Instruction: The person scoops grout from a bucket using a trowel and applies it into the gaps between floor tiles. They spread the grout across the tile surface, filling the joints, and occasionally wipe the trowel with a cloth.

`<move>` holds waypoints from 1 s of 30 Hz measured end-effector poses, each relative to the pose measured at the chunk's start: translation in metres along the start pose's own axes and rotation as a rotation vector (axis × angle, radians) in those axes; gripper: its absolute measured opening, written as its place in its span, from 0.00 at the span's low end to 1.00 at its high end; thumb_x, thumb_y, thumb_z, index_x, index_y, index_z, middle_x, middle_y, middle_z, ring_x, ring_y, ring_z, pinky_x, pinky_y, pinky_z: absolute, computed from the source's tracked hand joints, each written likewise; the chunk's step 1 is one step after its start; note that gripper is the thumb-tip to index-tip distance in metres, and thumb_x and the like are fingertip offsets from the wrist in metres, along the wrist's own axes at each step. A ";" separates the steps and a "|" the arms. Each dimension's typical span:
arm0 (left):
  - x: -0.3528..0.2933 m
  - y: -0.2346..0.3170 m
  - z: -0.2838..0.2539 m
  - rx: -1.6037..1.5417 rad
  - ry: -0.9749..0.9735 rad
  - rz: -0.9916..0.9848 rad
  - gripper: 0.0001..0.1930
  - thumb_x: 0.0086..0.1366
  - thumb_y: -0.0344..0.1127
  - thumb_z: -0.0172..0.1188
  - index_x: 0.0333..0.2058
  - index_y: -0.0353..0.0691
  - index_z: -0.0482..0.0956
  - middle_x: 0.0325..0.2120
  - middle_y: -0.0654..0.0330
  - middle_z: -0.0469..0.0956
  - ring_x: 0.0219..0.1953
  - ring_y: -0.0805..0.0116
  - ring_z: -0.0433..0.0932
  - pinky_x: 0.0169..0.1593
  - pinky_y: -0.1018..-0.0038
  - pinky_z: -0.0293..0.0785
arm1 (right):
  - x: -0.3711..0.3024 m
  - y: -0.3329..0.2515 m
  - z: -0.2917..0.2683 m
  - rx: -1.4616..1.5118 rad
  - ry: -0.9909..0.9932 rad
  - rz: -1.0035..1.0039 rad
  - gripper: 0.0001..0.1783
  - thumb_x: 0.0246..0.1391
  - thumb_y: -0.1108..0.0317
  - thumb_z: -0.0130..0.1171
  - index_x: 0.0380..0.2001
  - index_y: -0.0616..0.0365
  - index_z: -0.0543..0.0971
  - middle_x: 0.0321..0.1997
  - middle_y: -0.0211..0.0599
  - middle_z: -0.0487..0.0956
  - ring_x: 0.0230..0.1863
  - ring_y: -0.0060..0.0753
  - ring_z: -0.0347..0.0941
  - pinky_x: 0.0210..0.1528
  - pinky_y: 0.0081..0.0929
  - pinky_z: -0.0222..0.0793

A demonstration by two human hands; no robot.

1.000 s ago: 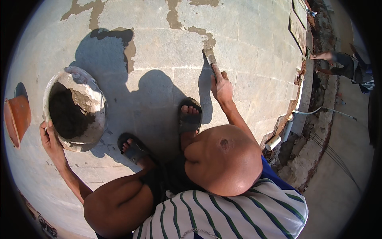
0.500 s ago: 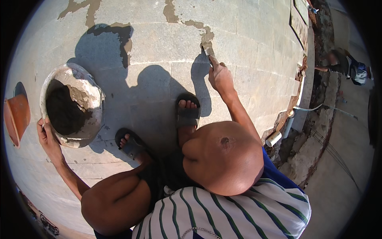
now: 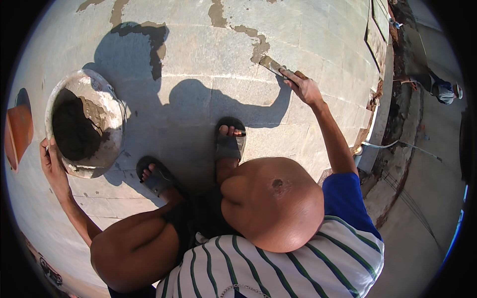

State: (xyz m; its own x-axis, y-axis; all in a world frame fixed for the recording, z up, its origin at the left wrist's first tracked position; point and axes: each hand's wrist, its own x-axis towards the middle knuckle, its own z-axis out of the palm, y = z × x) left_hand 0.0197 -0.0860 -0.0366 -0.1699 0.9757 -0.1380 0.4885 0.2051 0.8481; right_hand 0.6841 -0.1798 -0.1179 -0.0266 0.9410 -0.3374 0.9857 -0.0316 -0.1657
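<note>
My left hand [image 3: 54, 169] grips the near-left rim of a white, mortar-smeared bucket [image 3: 117, 107]. Dark wet mortar [image 3: 74, 129] lies inside, banked toward one side. Out ahead on the right, my right hand [image 3: 304, 88] is closed round the handle of a small trowel [image 3: 271, 64]. Its narrow blade is coated in grey mortar, and the tip touches the paving at the end of a wet mortar strip [image 3: 259, 45]. That strip follows the joints between the pale stone slabs [image 3: 198, 59].
An orange plastic tub [image 3: 19, 131] stands tilted left of the bucket. My sandalled feet [image 3: 231, 139] rest on the slabs. Along the right run a broken edge, a rubble-filled trench [image 3: 397, 149] and a thin hose [image 3: 382, 145]. Another person [image 3: 442, 89] is beyond it.
My right hand has swung right and back with the trowel, and the blade now points left rather than away from me. My left hand stays on the bucket rim.
</note>
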 end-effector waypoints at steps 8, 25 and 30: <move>0.002 0.002 0.000 0.023 -0.011 -0.024 0.11 0.70 0.42 0.48 0.38 0.41 0.70 0.28 0.72 0.67 0.31 0.84 0.62 0.35 0.86 0.59 | -0.018 -0.001 0.003 0.124 -0.048 -0.111 0.21 0.59 0.57 0.51 0.57 0.30 0.69 0.34 0.39 0.76 0.31 0.48 0.76 0.34 0.42 0.74; -0.001 -0.011 0.007 -0.136 0.046 0.204 0.08 0.65 0.35 0.55 0.29 0.39 0.68 0.20 0.73 0.59 0.24 0.83 0.55 0.27 0.82 0.53 | 0.039 -0.066 -0.016 0.119 0.095 0.222 0.19 0.54 0.61 0.46 0.47 0.53 0.74 0.31 0.56 0.79 0.35 0.58 0.77 0.39 0.50 0.73; -0.003 0.026 0.007 -0.142 0.043 0.152 0.10 0.66 0.37 0.54 0.29 0.40 0.68 0.20 0.74 0.57 0.24 0.83 0.54 0.28 0.83 0.51 | 0.073 -0.079 -0.013 0.046 0.068 0.250 0.16 0.57 0.61 0.43 0.39 0.58 0.75 0.29 0.59 0.78 0.33 0.60 0.76 0.37 0.51 0.73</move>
State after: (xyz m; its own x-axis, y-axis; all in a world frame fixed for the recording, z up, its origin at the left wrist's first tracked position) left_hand 0.0388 -0.0832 -0.0174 -0.1415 0.9898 0.0170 0.3865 0.0394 0.9215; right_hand 0.6065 -0.1041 -0.1176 0.2295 0.9223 -0.3108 0.9516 -0.2797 -0.1276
